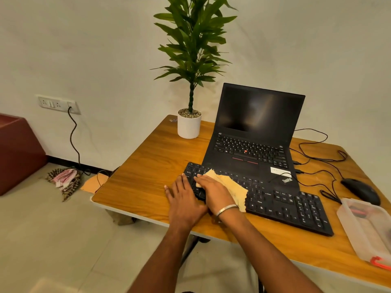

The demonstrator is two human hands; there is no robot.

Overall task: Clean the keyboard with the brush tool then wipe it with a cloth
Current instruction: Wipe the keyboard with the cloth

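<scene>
The right hand (213, 192) lies palm down with its fingers (202, 180) stretched nearly flat, pressing a yellow cloth (231, 186) onto the left part of the black keyboard (275, 199); the cloth is pinned under the palm rather than gripped, and it spreads out to the right of the hand. A metal bangle (226, 210) circles that wrist. The left hand (184, 199) rests just beside it, fingers (183, 182) extended and loosely spread, grasping nothing, fingertips touching the keyboard's left end and the palm on the wooden table (148, 172). Both forearms reach in from the near edge. The keyboard sits near an open laptop (254, 132), its far edge overlapping the laptop's front.
</scene>
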